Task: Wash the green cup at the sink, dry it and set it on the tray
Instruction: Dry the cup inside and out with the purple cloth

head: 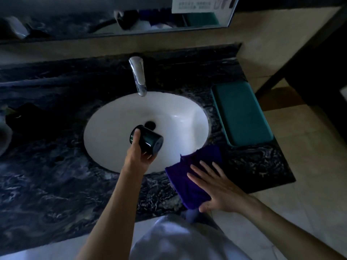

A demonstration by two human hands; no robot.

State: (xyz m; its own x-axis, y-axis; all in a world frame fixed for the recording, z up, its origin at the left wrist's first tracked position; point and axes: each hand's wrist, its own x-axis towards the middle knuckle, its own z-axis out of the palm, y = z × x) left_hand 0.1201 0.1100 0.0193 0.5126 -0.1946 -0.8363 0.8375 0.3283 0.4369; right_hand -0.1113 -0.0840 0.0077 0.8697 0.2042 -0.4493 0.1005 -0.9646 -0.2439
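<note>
We see the left hand (138, 156) gripping the dark green glossy cylindrical cup (147, 140) over the white oval ceramic sink (180, 117); the cup lies tilted, its long axis running from the mouth, up and left of the grip, to the base at lower right. The right hand (216, 186) rests flat, fingers straight, on the purple folded cloth (189, 169), just right of the grip and nearer that hand. The teal rectangular tray (242, 113) lies further right. We judge drying comes next. Writing on the white card (197, 4) above is illegible.
</note>
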